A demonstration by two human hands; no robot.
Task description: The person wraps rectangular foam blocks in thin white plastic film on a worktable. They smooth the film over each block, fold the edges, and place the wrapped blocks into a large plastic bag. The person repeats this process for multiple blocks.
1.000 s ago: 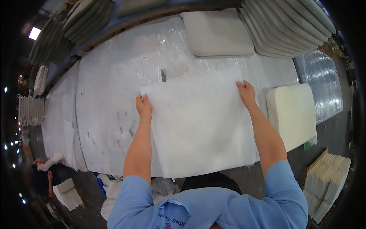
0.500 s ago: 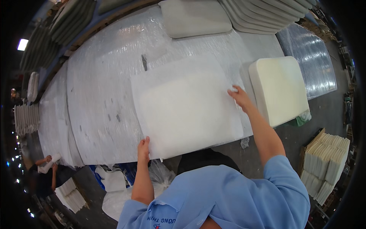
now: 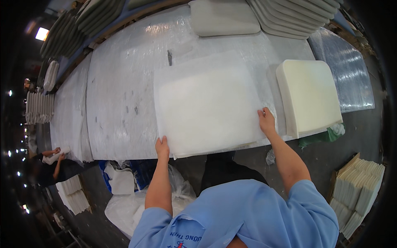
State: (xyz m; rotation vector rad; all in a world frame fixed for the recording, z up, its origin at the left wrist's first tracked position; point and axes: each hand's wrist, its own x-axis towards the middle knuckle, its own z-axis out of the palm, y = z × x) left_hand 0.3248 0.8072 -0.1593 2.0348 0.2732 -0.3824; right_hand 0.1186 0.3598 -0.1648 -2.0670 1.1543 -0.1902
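In front of me lies a thin white fabric sheet over a flat, pale cushion pad, whose outline shows through it. Whether the fabric is a loose layer or a cover around the pad, I cannot tell. At its near left corner, my left hand is closed with the thumb and fingers on the edge. My right hand pinches the right edge, fingers closed on the fabric. To the right, a stack of cream foam cushion pads stands apart from the sheet.
Clear plastic film covers the table. A grey cushion lies at the far side beside a fanned row of grey cushions. Cream pads are stacked at lower right. At far left another person's hands hold a white item.
My right hand has come nearer to me along the sheet's right edge, and its spread fingers have closed on it. The left hand stays at the near left corner. The view has shifted slightly.
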